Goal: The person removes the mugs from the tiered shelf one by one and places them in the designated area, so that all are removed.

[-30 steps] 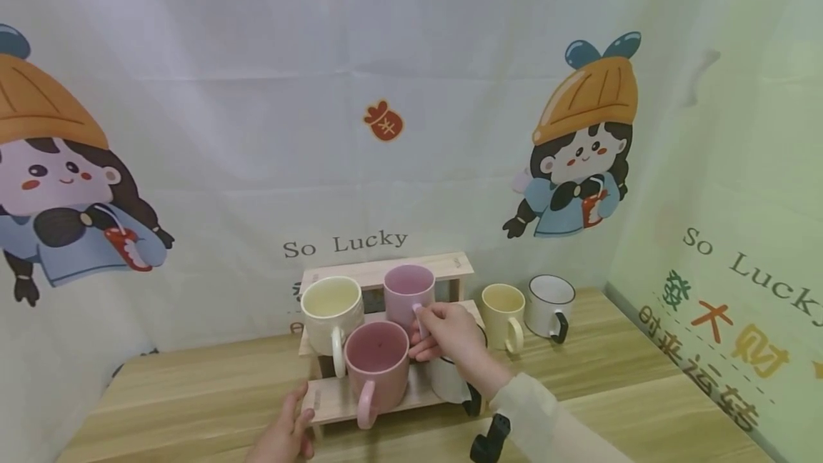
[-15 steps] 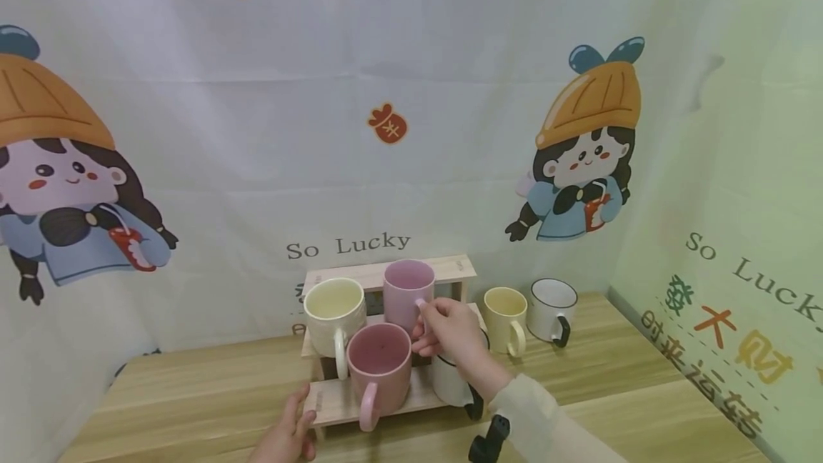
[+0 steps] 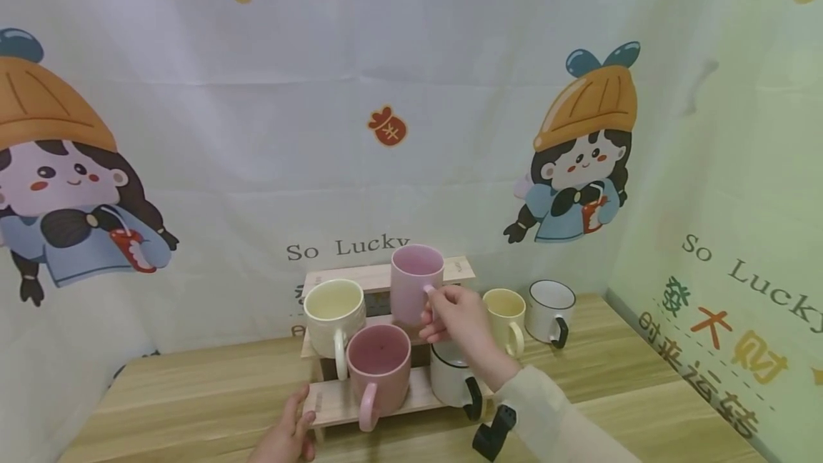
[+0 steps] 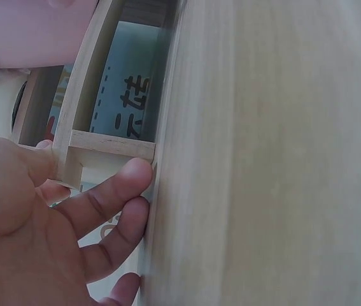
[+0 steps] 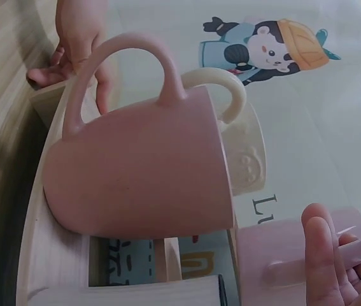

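Note:
My right hand [image 3: 459, 320] pinches the handle of a lilac mug [image 3: 414, 277], which stands upright in front of the top board of a stepped wooden rack [image 3: 421, 388]. The right wrist view shows thumb and fingers on that lilac mug's handle [image 5: 288, 271]. My left hand [image 3: 286, 427] holds the left end of the rack's lowest board, thumb and a finger about its corner [image 4: 72, 159]. A dusty pink mug [image 3: 379, 370] and a white mug with black handle [image 3: 453, 381] sit on the lowest step. A cream mug [image 3: 334, 313] stands on the middle step.
To the right of the rack, a yellow mug [image 3: 504, 316] and a white black-rimmed mug [image 3: 549, 313] stand on the wooden table [image 3: 193, 399]. A printed cloth [image 3: 308, 127] hangs behind and along the right side.
The lilac mug has risen and shifted slightly right in my right hand. More of the white mug on the lowest step shows now. My left hand stays at the rack's end.

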Demonstrator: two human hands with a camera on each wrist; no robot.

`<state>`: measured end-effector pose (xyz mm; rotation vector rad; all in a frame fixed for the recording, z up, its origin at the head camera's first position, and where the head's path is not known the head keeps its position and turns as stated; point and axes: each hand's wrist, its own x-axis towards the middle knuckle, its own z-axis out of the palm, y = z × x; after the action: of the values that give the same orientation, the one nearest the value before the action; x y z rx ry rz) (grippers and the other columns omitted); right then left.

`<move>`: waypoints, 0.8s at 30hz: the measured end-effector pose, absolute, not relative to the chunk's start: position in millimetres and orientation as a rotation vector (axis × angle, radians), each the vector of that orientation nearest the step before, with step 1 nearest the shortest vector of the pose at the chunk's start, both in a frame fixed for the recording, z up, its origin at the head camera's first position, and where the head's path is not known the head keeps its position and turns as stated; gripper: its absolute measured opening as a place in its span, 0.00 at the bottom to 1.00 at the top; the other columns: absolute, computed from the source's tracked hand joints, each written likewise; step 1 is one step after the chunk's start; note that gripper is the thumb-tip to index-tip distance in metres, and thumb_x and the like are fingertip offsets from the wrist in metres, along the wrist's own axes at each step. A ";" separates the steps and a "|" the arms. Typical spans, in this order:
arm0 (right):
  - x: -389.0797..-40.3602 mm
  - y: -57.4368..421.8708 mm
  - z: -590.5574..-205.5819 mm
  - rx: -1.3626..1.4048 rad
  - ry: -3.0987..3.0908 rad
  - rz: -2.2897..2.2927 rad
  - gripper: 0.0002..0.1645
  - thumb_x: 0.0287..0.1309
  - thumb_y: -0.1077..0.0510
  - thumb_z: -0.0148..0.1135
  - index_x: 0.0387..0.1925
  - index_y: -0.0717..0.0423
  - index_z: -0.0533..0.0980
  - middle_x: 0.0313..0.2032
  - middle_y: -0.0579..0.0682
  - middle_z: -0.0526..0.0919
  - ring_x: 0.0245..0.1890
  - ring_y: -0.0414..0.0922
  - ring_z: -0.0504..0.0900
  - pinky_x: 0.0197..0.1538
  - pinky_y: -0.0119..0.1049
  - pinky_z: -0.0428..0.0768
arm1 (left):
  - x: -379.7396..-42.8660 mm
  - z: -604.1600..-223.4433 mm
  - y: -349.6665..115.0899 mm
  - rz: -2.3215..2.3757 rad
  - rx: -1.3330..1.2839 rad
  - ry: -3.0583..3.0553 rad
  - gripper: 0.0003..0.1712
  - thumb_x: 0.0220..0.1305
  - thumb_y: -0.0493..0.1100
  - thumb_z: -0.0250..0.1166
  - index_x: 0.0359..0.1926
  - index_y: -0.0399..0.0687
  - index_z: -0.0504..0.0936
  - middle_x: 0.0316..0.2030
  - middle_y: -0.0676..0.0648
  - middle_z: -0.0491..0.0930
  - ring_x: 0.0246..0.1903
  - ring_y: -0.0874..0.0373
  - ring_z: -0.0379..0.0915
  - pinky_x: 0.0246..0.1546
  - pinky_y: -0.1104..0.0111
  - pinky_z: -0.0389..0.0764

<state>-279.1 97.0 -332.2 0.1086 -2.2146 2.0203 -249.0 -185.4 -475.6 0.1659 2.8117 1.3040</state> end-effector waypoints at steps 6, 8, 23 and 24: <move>-277.9 103.2 -326.4 0.070 -2.206 1.987 0.19 0.67 0.52 0.55 0.29 0.67 0.74 0.22 0.53 0.81 0.17 0.41 0.82 0.24 0.35 0.81 | -248.8 -475.9 -184.8 1.319 0.160 2.795 0.31 0.73 0.50 0.47 0.69 0.42 0.51 0.15 0.49 0.74 0.15 0.57 0.63 0.23 0.66 0.65; -276.9 106.1 -324.7 0.051 -2.206 1.974 0.19 0.66 0.52 0.55 0.29 0.66 0.74 0.22 0.53 0.81 0.17 0.41 0.82 0.25 0.35 0.82 | -248.7 -475.6 -184.9 1.321 0.160 2.790 0.32 0.73 0.50 0.47 0.70 0.42 0.50 0.15 0.49 0.73 0.16 0.57 0.63 0.23 0.66 0.65; -271.6 137.7 -317.1 -0.032 -2.139 1.926 0.18 0.66 0.54 0.55 0.27 0.67 0.73 0.19 0.51 0.79 0.16 0.41 0.81 0.23 0.34 0.81 | -251.0 -477.0 -186.0 1.341 0.144 2.770 0.31 0.73 0.47 0.48 0.71 0.42 0.50 0.15 0.49 0.73 0.16 0.57 0.65 0.22 0.66 0.65; -270.7 140.1 -317.0 -0.045 -2.138 1.927 0.18 0.66 0.54 0.55 0.27 0.67 0.73 0.19 0.51 0.79 0.16 0.41 0.81 0.24 0.34 0.81 | -251.2 -477.2 -186.2 1.344 0.148 2.770 0.31 0.73 0.47 0.48 0.71 0.42 0.50 0.15 0.49 0.73 0.16 0.57 0.65 0.22 0.66 0.65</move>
<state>-270.7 140.1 -317.0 -0.0450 -2.1377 1.9271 -251.2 -186.2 -477.2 0.1476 2.7696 1.3445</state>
